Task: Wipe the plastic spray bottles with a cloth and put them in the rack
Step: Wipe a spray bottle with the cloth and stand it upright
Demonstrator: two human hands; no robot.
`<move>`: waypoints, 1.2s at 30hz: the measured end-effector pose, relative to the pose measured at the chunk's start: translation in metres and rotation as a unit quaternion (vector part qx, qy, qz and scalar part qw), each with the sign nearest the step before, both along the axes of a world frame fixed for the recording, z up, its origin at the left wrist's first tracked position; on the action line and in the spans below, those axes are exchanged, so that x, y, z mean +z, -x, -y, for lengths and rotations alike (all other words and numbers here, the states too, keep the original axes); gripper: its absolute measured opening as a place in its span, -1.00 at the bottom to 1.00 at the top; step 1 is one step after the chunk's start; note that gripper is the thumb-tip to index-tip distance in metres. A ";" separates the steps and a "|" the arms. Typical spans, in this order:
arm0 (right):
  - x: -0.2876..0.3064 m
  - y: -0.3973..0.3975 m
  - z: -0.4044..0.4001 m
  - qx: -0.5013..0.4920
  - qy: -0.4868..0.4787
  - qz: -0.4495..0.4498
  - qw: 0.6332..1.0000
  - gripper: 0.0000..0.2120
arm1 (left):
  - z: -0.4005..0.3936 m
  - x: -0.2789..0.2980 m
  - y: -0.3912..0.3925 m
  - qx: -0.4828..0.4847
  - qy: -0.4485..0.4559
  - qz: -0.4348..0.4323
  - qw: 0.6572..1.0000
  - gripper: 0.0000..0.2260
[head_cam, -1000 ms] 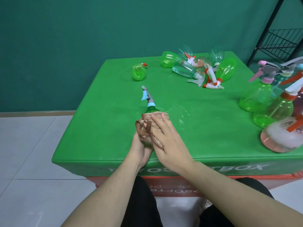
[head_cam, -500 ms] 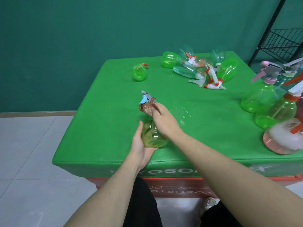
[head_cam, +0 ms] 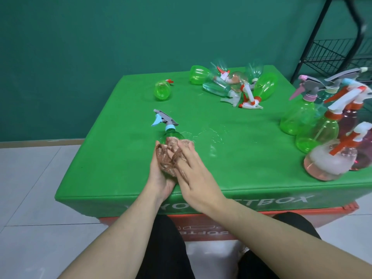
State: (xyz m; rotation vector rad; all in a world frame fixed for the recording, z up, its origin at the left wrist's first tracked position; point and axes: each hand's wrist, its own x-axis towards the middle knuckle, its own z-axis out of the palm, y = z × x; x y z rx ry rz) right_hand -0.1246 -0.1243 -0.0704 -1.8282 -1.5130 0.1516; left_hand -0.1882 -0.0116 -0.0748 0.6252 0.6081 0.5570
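Observation:
A green spray bottle (head_cam: 172, 135) with a grey and blue trigger head lies tilted near the front of the green table (head_cam: 120, 158). My left hand (head_cam: 161, 178) cups the bottle's base from below. My right hand (head_cam: 193, 178) presses a brown netted cloth (head_cam: 171, 158) against the bottle's body, fingers wrapped over the cloth. Most of the bottle's body is hidden under the cloth and my hands.
Several bottles lie in a heap (head_cam: 237, 85) at the back of the table, with a lone green bottle (head_cam: 162, 91) to their left. Several upright green and pink bottles (head_cam: 326, 141) stand at the right edge. A black wire rack (head_cam: 338, 53) is behind them.
My right hand slid the cloth from the bottle's neck back down over its body. The bottle's trigger head is uncovered again.

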 end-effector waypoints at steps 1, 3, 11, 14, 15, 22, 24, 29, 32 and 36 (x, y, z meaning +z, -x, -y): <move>0.000 0.000 0.004 0.005 -0.007 0.005 1.000 -0.54 | 0.001 0.002 0.000 -0.005 0.002 -0.003 1.000 -0.39; 0.004 -0.004 0.009 0.001 -0.022 0.004 1.000 -0.53 | 0.005 0.008 -0.003 -0.014 -0.007 -0.005 1.000 -0.45; 0.032 -0.030 0.014 -0.046 -0.040 0.045 0.997 -0.52 | 0.028 0.029 -0.020 -0.048 -0.057 0.027 0.997 -0.63; 0.043 -0.040 0.019 -0.048 -0.051 0.055 0.996 -0.52 | 0.034 0.033 -0.022 -0.064 -0.060 0.033 0.996 -0.64; 0.047 -0.042 0.020 -0.051 -0.057 0.055 0.996 -0.52 | 0.035 0.035 -0.022 -0.066 -0.062 0.033 0.995 -0.64; 0.078 -0.062 0.023 -0.080 0.027 -0.066 0.994 -0.56 | 0.043 0.039 -0.022 -0.150 -0.084 0.001 0.985 -0.62; 0.085 -0.072 0.024 -0.092 0.055 -0.134 0.985 -0.58 | 0.047 0.038 -0.021 -0.179 -0.076 -0.021 0.981 -0.55; 0.088 -0.085 0.027 -0.109 0.054 -0.242 0.963 -0.64 | 0.056 0.039 -0.027 -0.196 -0.061 -0.045 0.978 -0.34; 0.087 -0.082 0.030 -0.128 0.050 -0.249 0.959 -0.68 | 0.069 0.044 -0.036 -0.208 -0.089 -0.086 0.970 -0.38; 0.087 -0.080 0.035 -0.145 0.049 -0.249 0.956 -0.68 | 0.079 0.043 -0.042 -0.192 -0.101 -0.094 0.972 -0.33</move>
